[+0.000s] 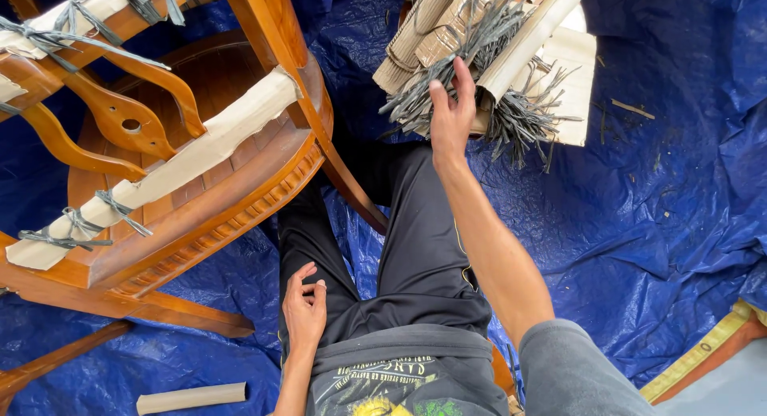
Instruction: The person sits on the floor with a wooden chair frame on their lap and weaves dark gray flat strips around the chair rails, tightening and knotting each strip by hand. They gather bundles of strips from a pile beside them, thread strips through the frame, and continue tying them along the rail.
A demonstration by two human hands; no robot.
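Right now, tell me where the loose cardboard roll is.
In the head view, the loose cardboard roll lies on the blue tarp at the bottom left, just left of the left hand and below the wooden chair.

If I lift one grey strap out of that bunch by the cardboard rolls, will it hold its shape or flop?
Probably flop: the grey straps splay and curl loosely where the right hand reaches. Likely light, since they are thin strips. They may snag, as they lie tangled around the cardboard rolls.
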